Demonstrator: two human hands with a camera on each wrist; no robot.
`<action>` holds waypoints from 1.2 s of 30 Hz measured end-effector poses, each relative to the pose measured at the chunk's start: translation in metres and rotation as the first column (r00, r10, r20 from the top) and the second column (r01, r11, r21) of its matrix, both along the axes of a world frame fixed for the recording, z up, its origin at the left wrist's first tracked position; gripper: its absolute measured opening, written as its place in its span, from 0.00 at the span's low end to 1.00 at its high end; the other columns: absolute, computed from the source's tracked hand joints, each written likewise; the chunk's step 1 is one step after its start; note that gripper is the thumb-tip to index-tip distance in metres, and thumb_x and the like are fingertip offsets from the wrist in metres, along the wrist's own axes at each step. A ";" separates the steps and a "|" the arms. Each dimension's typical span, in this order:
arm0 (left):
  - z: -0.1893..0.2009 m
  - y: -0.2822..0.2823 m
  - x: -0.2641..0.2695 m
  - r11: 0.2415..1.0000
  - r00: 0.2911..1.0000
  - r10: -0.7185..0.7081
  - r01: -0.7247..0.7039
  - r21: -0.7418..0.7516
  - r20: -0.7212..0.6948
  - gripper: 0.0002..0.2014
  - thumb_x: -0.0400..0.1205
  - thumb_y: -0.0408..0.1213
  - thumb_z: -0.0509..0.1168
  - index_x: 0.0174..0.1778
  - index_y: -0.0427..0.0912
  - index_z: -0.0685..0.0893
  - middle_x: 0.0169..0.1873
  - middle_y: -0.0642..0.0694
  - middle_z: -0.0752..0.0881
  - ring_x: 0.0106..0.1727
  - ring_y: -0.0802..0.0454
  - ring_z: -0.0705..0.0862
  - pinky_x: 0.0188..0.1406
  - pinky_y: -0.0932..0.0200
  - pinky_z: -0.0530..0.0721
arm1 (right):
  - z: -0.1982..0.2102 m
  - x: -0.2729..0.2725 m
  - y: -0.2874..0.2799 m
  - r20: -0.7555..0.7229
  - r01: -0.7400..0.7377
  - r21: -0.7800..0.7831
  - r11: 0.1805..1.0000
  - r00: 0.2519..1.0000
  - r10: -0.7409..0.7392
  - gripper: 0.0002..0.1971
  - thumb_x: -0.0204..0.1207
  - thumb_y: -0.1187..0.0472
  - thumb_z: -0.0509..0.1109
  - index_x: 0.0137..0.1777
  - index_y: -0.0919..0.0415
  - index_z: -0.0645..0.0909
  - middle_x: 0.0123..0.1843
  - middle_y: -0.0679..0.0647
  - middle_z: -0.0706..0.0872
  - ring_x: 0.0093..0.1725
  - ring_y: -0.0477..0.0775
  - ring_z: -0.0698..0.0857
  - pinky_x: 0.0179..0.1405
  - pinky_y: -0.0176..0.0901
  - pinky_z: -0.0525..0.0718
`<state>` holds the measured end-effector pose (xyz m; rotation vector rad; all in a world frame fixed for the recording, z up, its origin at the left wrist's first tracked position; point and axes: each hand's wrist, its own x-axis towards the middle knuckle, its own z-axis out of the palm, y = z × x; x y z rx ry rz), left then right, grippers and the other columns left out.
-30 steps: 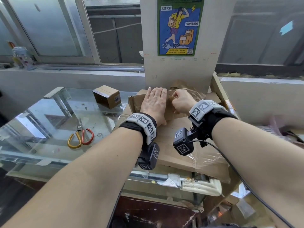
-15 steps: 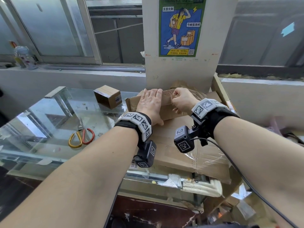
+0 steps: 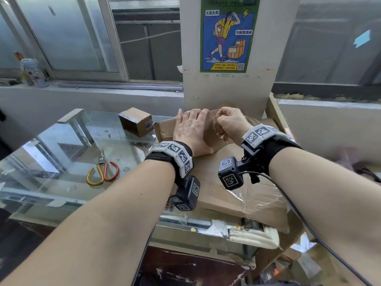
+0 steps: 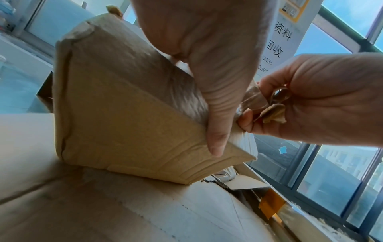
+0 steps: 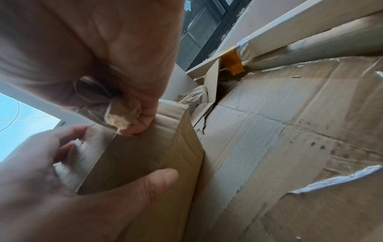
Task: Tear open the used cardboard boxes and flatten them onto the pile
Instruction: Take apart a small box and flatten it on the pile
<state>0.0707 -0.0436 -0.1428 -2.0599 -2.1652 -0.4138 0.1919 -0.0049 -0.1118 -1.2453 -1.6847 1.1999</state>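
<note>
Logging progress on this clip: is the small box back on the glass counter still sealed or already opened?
Still sealed. The small box stands whole on the glass counter, flaps shut under tape, neither hand touching it.

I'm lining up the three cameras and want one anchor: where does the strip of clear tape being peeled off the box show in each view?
Head: clear tape, upper centre, stretched between the left hand and right hand.
Left wrist: right of centre, running into the right hand's pinch.
Right wrist: left of centre, lifting off the box.
Shared landmark: the flattened cardboard pile beneath the box.
</note>
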 end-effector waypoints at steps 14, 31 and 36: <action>0.006 -0.003 -0.010 0.999 0.997 -0.030 0.031 0.012 -0.067 0.55 0.61 0.54 0.80 0.80 0.51 0.55 0.75 0.47 0.64 0.79 0.46 0.58 0.82 0.46 0.39 | -0.001 -0.001 -0.004 -0.257 0.032 -0.106 0.994 0.965 -0.059 0.15 0.64 0.80 0.52 0.26 0.61 0.70 0.23 0.59 0.72 0.20 0.53 0.67 0.20 0.37 0.66; 0.005 -0.007 -0.012 1.000 0.992 -0.004 0.003 -0.009 -0.127 0.55 0.63 0.53 0.79 0.81 0.49 0.54 0.75 0.45 0.63 0.79 0.44 0.58 0.82 0.44 0.39 | 0.011 0.000 -0.006 0.049 0.196 0.045 0.980 0.979 -0.198 0.17 0.77 0.54 0.62 0.30 0.62 0.80 0.27 0.51 0.80 0.25 0.52 0.75 0.23 0.39 0.69; 0.006 -0.007 -0.010 1.000 0.993 -0.011 0.008 -0.027 -0.120 0.56 0.62 0.53 0.80 0.81 0.51 0.53 0.74 0.45 0.63 0.79 0.43 0.59 0.82 0.42 0.40 | 0.000 0.001 -0.003 0.397 0.090 0.282 0.955 0.895 -0.202 0.21 0.68 0.46 0.77 0.44 0.59 0.70 0.43 0.52 0.78 0.43 0.55 0.76 0.40 0.44 0.69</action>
